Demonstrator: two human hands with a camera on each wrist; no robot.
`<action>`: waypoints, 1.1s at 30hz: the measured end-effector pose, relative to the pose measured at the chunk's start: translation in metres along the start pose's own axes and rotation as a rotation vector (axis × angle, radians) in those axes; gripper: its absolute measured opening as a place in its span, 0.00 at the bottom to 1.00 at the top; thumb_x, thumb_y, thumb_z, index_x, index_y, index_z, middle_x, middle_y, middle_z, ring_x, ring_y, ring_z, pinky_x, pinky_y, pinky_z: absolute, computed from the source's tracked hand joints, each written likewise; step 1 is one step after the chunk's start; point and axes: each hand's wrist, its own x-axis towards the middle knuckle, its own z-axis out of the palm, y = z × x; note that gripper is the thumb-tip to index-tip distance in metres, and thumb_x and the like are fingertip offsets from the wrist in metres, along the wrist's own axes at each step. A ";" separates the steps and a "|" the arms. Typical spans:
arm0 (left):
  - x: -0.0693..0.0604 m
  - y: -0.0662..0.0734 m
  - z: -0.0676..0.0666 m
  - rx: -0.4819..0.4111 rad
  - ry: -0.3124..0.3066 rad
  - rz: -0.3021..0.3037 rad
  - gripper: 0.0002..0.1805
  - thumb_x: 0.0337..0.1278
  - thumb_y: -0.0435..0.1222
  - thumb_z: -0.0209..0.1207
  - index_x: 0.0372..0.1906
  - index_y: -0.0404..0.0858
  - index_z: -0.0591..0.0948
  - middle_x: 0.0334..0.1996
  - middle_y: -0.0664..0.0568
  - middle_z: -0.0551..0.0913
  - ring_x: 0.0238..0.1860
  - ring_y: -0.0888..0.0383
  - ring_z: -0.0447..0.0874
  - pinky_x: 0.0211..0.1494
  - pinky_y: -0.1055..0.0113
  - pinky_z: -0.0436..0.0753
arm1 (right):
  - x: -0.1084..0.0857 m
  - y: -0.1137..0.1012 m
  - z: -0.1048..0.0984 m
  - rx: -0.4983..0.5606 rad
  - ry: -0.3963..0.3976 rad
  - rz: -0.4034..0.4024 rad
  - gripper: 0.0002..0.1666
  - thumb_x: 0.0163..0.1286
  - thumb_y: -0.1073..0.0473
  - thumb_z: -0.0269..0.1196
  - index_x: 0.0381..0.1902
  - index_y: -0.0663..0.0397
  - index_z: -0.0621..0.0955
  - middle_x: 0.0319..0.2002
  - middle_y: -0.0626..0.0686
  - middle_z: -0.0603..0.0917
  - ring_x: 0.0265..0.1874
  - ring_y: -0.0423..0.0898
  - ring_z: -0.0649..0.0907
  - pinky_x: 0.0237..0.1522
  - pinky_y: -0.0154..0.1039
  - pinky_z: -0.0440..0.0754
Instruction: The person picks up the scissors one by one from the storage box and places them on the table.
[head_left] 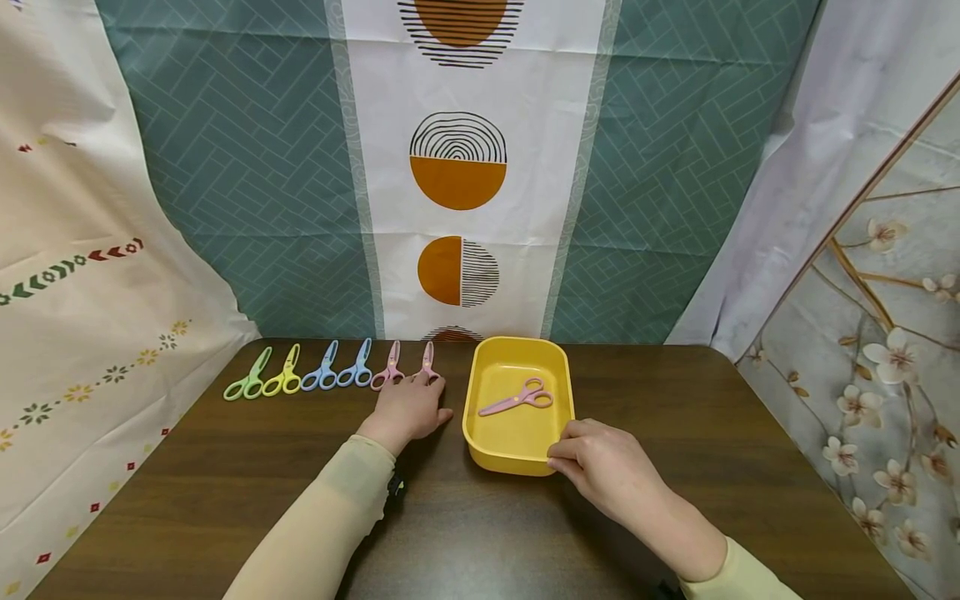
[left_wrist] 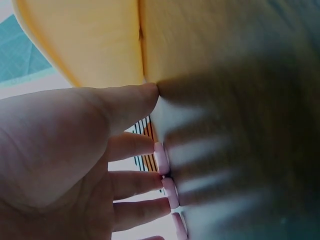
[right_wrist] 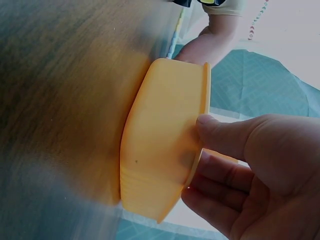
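Observation:
My left hand (head_left: 407,408) reaches over the two pink scissors at the right end of a row. Its fairly straight fingertips touch their pink handles (left_wrist: 171,192), while the thumb rests on the table beside the yellow tray. The fingers partly hide the handles of the nearer pink scissors (head_left: 427,360); the other pink pair (head_left: 391,367) lies just left. With thumb and fingers, my right hand (head_left: 609,467) pinches the rim at the near right corner of the yellow tray (head_left: 513,462). Another pair of pink scissors (head_left: 516,398) lies closed inside the tray, handles to the right.
Leftward in the row lie two blue scissors (head_left: 321,371), yellow scissors (head_left: 285,375) and green scissors (head_left: 250,379), blades pointing away. Everything stands on a dark wooden table (head_left: 225,500). A patterned cloth (head_left: 480,83) hangs behind its far edge, with more fabric at both sides.

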 end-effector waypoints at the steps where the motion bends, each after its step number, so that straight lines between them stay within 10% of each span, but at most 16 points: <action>1: -0.002 0.001 -0.002 -0.002 -0.001 -0.001 0.36 0.75 0.59 0.65 0.76 0.42 0.79 0.75 0.39 0.78 0.72 0.36 0.79 0.73 0.32 0.72 | 0.000 0.000 0.000 0.001 0.001 0.000 0.07 0.62 0.57 0.84 0.35 0.41 0.94 0.33 0.38 0.84 0.33 0.38 0.81 0.36 0.39 0.85; 7: -0.015 0.009 -0.023 -0.021 -0.049 -0.024 0.34 0.79 0.56 0.63 0.79 0.41 0.77 0.77 0.39 0.75 0.75 0.37 0.76 0.77 0.35 0.69 | 0.000 0.001 0.000 0.000 0.004 0.000 0.08 0.62 0.57 0.85 0.35 0.41 0.94 0.33 0.38 0.84 0.34 0.39 0.82 0.36 0.40 0.86; 17: 0.007 -0.005 0.010 -0.018 -0.006 -0.011 0.37 0.75 0.61 0.64 0.77 0.43 0.78 0.75 0.39 0.77 0.72 0.36 0.78 0.73 0.31 0.72 | -0.001 0.000 0.001 -0.002 0.003 0.005 0.08 0.62 0.57 0.85 0.35 0.40 0.94 0.33 0.37 0.83 0.34 0.38 0.81 0.36 0.39 0.85; 33: 0.003 -0.001 0.008 -0.026 0.010 -0.027 0.37 0.76 0.59 0.64 0.77 0.41 0.78 0.75 0.39 0.77 0.72 0.35 0.78 0.72 0.31 0.73 | -0.001 0.001 0.002 -0.006 0.007 0.002 0.08 0.62 0.58 0.85 0.35 0.40 0.94 0.32 0.37 0.83 0.33 0.38 0.80 0.35 0.38 0.84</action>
